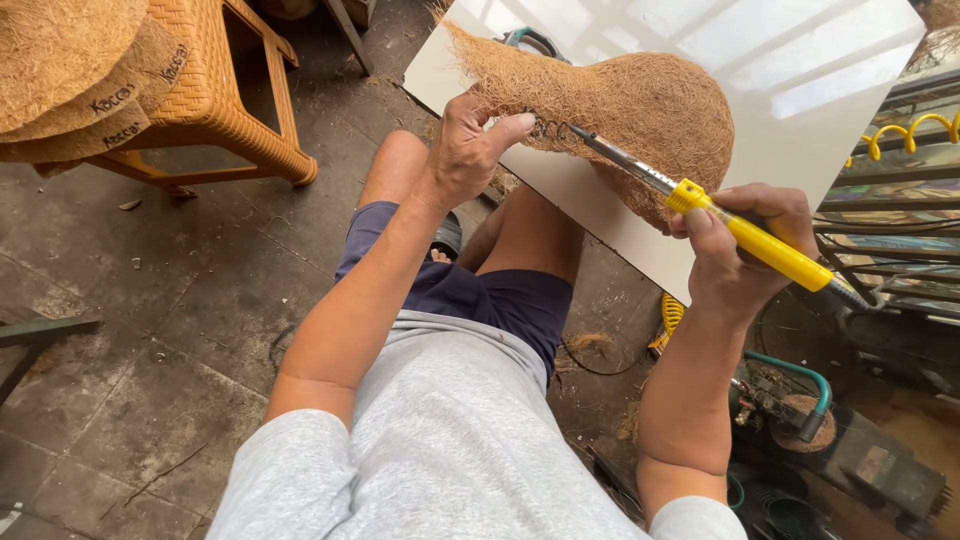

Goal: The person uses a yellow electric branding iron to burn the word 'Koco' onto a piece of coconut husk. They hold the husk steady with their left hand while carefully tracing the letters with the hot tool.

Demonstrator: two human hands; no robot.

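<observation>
A brown coconut-fibre mat piece (640, 110), rounded and pear-like in outline, lies on a white board (800, 80) resting over my knees. My left hand (470, 145) pinches the near edge of the fibre piece, thumb pointing right. My right hand (745, 255) grips the yellow handle of a soldering-iron tool (770, 250). Its metal shaft (625, 165) runs up-left, and the tip touches the fibre edge just right of my left thumb, where dark burnt marks show.
A woven orange plastic stool (230, 100) stands at upper left with a stack of fibre sheets (70, 70) on it. Metal racks (890, 220) with yellow coils sit at right. Tools and a green hose (800, 375) lie on the dark tiled floor (150, 330) at lower right.
</observation>
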